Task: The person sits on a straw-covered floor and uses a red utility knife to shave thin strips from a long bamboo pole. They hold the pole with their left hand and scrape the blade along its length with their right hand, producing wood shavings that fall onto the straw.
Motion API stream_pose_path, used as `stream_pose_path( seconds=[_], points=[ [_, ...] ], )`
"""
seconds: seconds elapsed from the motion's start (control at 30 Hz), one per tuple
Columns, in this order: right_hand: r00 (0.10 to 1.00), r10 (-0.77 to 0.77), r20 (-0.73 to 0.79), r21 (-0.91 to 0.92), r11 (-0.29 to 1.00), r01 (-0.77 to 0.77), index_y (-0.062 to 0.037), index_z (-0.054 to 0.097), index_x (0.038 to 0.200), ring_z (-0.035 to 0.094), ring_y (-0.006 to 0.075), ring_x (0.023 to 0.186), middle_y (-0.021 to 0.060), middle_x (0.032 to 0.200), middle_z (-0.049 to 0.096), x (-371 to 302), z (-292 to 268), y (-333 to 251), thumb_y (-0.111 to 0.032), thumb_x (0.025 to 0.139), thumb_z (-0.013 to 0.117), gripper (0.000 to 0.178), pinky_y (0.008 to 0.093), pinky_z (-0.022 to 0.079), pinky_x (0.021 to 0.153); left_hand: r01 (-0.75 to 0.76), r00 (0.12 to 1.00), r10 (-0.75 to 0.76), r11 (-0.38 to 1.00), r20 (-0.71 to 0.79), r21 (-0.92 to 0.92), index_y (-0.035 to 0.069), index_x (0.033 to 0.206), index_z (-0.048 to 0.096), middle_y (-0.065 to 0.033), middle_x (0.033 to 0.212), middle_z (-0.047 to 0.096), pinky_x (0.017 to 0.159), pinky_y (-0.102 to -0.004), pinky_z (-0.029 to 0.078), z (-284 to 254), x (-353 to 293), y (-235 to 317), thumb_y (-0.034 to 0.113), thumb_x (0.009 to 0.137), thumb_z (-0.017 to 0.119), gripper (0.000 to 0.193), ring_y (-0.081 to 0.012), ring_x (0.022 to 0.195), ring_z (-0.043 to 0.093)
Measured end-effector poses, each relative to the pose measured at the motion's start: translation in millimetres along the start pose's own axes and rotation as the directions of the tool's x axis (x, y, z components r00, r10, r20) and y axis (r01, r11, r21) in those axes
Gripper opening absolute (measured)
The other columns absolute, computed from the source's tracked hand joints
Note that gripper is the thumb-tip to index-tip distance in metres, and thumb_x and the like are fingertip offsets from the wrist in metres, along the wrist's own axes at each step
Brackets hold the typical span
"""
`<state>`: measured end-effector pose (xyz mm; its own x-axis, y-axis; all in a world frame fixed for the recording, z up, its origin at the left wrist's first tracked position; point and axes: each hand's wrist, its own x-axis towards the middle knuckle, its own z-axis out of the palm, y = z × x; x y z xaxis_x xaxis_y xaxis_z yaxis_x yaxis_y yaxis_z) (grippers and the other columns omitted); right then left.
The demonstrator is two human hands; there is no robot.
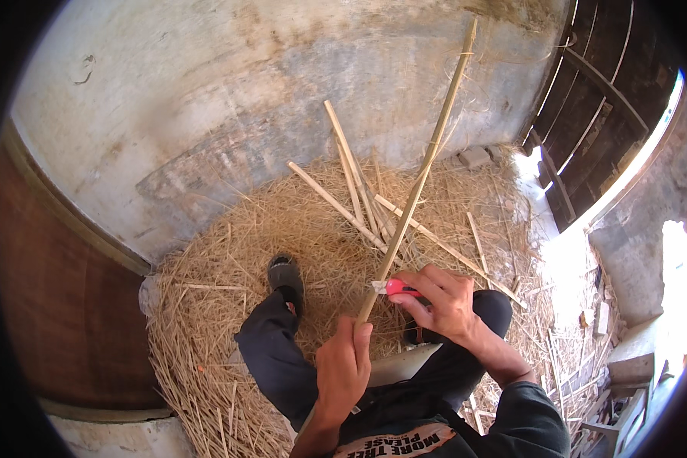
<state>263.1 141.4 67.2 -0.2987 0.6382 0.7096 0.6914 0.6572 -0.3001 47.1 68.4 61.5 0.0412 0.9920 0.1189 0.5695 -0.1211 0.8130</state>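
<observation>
A long bamboo strip [420, 183] slants up and away from me toward the wall. Its near end is gripped by my left hand [343, 370], fingers wrapped round it. My right hand [444, 301] is closed on a red utility knife [401, 288]. The knife's blade [378, 287] lies against the strip, just above my left hand. Thin curled fibres stand off the strip farther up. The handle's rear part is hidden by my fingers.
Several cut bamboo strips [343, 202] lean and lie ahead of my feet. Straw-like shavings [206, 305] cover the floor. A stained wall [206, 99] rises in front, a brown panel [69, 305] stands left, and dark wooden boards [603, 84] stand at the far right.
</observation>
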Motion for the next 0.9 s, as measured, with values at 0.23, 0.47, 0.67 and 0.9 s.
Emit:
stream_pose_path(
  seconds=[0.23,0.47,0.67,0.9],
  points=[
    [0.999,0.005,0.039,-0.025,1.000,-0.005,-0.0156,0.081,0.114,0.062,0.0202,0.056,0.0000,0.076,0.063,14,-6,8,-0.032,0.089,0.088,0.031,0.0343,0.049,0.049,0.002,1.000,-0.002,0.999,-0.003,0.034,0.003,0.100,0.059,-0.0230,0.069,0.063,0.059,-0.0562,0.048,-7,-3,-3,0.030,0.116,0.053,0.032,-0.0495,0.067,0.066],
    [0.937,0.256,-0.238,-0.014,0.964,-0.267,-0.0104,0.086,0.114,0.067,0.0130,0.061,0.0051,0.082,0.078,52,-17,77,-0.026,0.102,0.079,0.021,0.0326,0.050,0.048,0.067,0.994,-0.070,0.997,0.089,0.039,0.003,0.101,0.058,-0.0239,0.071,0.064,0.063,-0.0567,0.050,-4,-20,-9,0.029,0.116,0.053,0.030,-0.0496,0.071,0.067],
    [0.844,0.391,-0.368,0.057,0.915,-0.399,-0.0036,0.083,0.113,0.056,0.0089,0.059,0.0016,0.083,0.075,78,-52,208,-0.040,0.109,0.069,0.040,0.0291,0.041,0.048,0.171,0.943,-0.182,0.983,0.277,0.065,0.000,0.116,0.056,-0.0255,0.085,0.064,0.071,-0.0536,0.049,-12,-62,-41,0.034,0.115,0.052,0.034,-0.0430,0.079,0.069],
    [0.659,0.683,0.314,0.569,0.420,-0.707,-0.0054,0.070,0.124,0.033,0.0029,0.054,-0.0081,0.072,0.045,86,-42,178,-0.059,0.112,0.056,0.056,0.0242,0.025,0.045,0.484,0.829,-0.283,0.795,0.482,-0.366,0.002,0.099,0.057,-0.0038,0.079,0.054,0.061,-0.0333,0.042,-21,-60,-82,0.036,0.120,0.044,0.042,-0.0130,0.069,0.049]
  ],
)
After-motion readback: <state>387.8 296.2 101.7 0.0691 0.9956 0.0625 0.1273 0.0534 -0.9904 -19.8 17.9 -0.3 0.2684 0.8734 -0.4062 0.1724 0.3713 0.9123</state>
